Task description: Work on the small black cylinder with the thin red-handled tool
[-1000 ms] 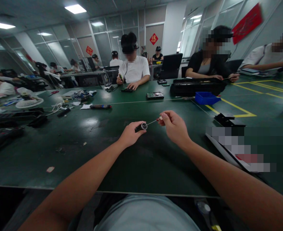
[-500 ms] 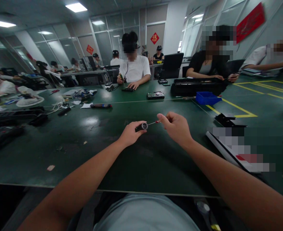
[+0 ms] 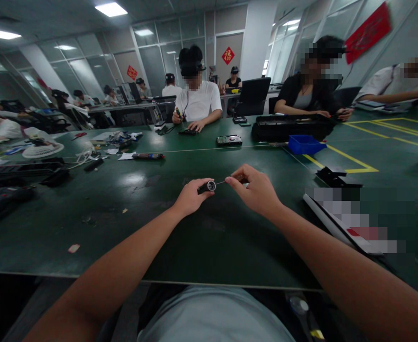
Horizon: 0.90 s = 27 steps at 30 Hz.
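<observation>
My left hand (image 3: 190, 196) is closed around a short black cylinder (image 3: 207, 186) with a round, silvery-rimmed open end facing me. Its exact kind does not show. From the right, my right hand (image 3: 253, 186) grips a screwdriver (image 3: 221, 182) whose thin metal shaft points at that round end. Fingers cover most of the screwdriver's handle. Whether the tip touches the cylinder is too small to make out. Both hands are held above the green table (image 3: 130, 247).
A blue tray (image 3: 305, 144) and a black bracket (image 3: 337, 178) lie to the right. Farther back are a hard drive (image 3: 229, 140) and a long black casing (image 3: 290, 128). A dark pen-like tool (image 3: 148, 156) lies left. Co-workers sit opposite.
My right hand's fingers have shifted along the screwdriver toward the cylinder, covering the red part that showed before. My left hand keeps its hold, nearly unmoved.
</observation>
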{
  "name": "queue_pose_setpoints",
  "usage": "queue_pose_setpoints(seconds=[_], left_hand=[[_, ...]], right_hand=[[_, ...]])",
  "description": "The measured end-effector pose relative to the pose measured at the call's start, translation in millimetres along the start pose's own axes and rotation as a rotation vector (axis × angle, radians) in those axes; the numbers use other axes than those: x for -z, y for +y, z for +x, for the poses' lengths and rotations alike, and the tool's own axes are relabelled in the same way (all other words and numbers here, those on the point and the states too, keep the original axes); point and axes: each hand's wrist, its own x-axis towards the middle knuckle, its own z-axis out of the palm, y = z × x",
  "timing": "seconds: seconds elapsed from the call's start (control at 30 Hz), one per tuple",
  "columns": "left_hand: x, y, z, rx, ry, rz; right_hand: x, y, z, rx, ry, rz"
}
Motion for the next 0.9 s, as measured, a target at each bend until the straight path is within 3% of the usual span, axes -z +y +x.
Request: queue_pose_setpoints(seconds=[0.3, 0.57, 0.9], left_hand=[[-0.1, 1.6, 0.4, -0.001, 0.002, 0.006], [-0.3, 3.1, 0.1, -0.017, -0.004, 0.000], [-1.1, 0.3, 0.0, -0.004, 0.011, -0.006]], right_hand=[[0.3, -1.8, -0.2, 0.029, -0.073, 0.006], [-1.5, -1.6, 1.3, -0.005, -0.030, -0.047], [-1.2, -1.4, 0.0, 0.022, -0.070, -0.048]])
